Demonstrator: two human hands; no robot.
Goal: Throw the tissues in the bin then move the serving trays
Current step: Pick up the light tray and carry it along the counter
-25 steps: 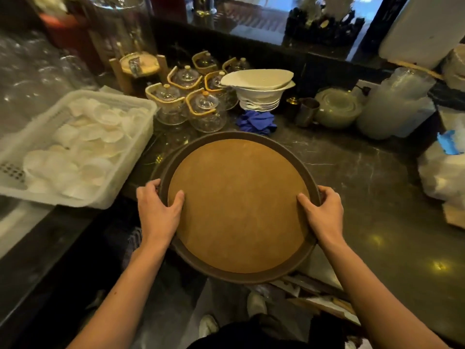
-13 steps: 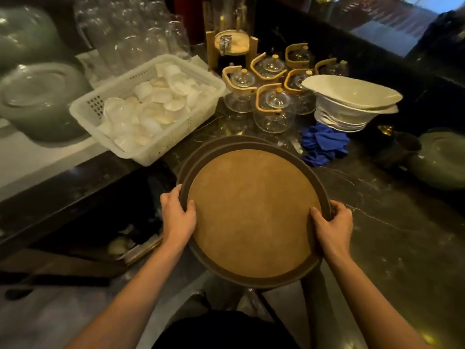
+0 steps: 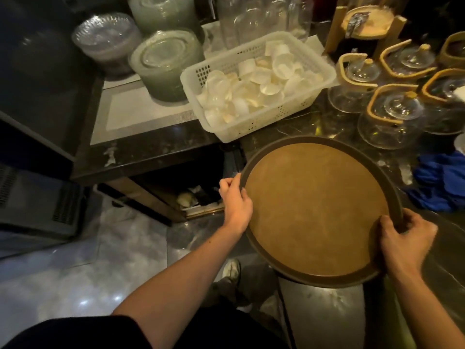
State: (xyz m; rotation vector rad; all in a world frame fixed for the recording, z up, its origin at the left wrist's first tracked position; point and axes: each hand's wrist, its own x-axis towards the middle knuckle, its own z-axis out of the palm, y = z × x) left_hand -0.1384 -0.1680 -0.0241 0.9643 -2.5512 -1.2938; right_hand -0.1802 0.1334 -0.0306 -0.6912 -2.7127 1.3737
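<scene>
With both hands clamped on the round tray's [image 3: 317, 212] rim, left hand [image 3: 235, 201] and right hand [image 3: 402, 239] on opposite edges, tray-moving step was underway; next move probably needed clearance from the basket [image 3: 256, 86] just beyond the grip

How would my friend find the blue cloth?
Start at the big round tray held by both hands. Look just past its right edge, on the dark counter. The cloth is crumpled and bright blue, while everything near it is clear glass or white.
</scene>
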